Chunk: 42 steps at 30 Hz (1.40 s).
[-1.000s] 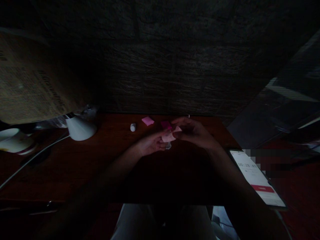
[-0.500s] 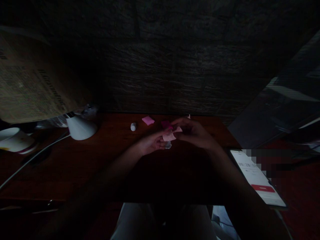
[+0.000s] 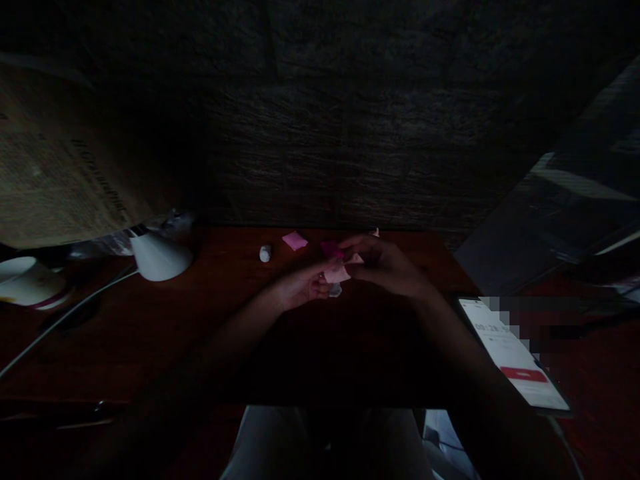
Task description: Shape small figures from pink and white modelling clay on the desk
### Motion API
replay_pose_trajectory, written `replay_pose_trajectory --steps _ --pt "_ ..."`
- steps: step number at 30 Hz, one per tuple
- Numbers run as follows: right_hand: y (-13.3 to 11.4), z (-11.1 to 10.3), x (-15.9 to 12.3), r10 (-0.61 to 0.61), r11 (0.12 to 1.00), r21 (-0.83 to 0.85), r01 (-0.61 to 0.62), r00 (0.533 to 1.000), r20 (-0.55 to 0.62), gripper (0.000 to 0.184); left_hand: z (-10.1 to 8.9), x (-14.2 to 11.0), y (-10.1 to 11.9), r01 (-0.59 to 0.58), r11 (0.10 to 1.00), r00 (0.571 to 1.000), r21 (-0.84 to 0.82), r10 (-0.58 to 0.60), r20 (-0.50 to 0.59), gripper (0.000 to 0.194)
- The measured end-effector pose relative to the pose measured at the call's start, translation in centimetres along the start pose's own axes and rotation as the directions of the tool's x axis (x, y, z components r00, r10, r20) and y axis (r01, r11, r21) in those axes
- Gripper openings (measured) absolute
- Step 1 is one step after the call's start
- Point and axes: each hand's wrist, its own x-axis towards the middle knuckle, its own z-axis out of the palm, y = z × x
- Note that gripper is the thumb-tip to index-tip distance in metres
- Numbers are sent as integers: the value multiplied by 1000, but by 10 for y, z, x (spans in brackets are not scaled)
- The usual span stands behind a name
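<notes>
Over the dark wooden table, my left hand (image 3: pixel 300 285) is closed on the left side of a pale pink piece of paper (image 3: pixel 337 275). The fingers of my right hand (image 3: pixel 383 263) pinch the right side of the same paper. Just behind my fingertips lies a bright magenta piece (image 3: pixel 331 249), partly hidden. A small whitish piece (image 3: pixel 335 290) shows below the paper, by my left fingers; I cannot tell whether it is held or lies on the table. Farther back sit a flat pink square (image 3: pixel 295 241) and a white crumpled ball (image 3: pixel 265 253).
To the left stand a white cone-shaped lamp base (image 3: pixel 161 257) with a cable, a paper cup (image 3: pixel 30 281) and a large printed brown paper bag (image 3: pixel 60 160). A lit phone (image 3: pixel 515 353) lies at the table's right edge. A dark brick wall (image 3: pixel 340 133) rises behind.
Both hands stay almost in place with the pale pink paper between them. The view has shifted very slightly; nothing else has visibly moved.
</notes>
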Motion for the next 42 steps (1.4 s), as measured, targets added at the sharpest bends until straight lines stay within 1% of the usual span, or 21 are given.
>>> replay_pose_trajectory --steps 3,8,12,15,18,21,25,30,33,42 --pt "-1 0 0 11 1000 -29 -11 1000 1 35 0 0 0 3 1000 1000 -4 -3 0 36" --pt "-2 0 -1 11 1000 -25 -12 1000 -13 37 0 1 0 -20 1000 999 -5 20 41 40" --pt "-1 1 0 0 1000 -22 0 1000 -10 36 0 1 0 -13 1000 999 -14 13 34 39" --pt "-3 0 -1 25 1000 -15 -26 999 -25 38 0 0 1 -24 999 999 -32 26 42 39" --pt "-7 -3 -3 37 999 8 -37 999 -6 39 0 0 2 -27 998 999 -65 30 42 38" --pt "-9 -6 -4 30 999 40 -31 999 14 37 0 0 2 5 996 999 -91 -1 52 37" --pt "-7 -7 -5 22 998 60 -25 999 39 37 2 -2 3 70 991 992 -110 -58 111 33" --pt "-7 -4 -5 -15 997 80 13 1000 16 35 5 -4 5 134 982 980 -130 -112 165 33" --pt "-8 -3 -5 -32 995 91 31 999 6 35 5 -4 4 138 979 977 -149 -111 181 34" --pt "-12 -1 -4 -39 999 33 40 999 -35 27 5 -4 3 116 983 971 -140 -83 224 34"
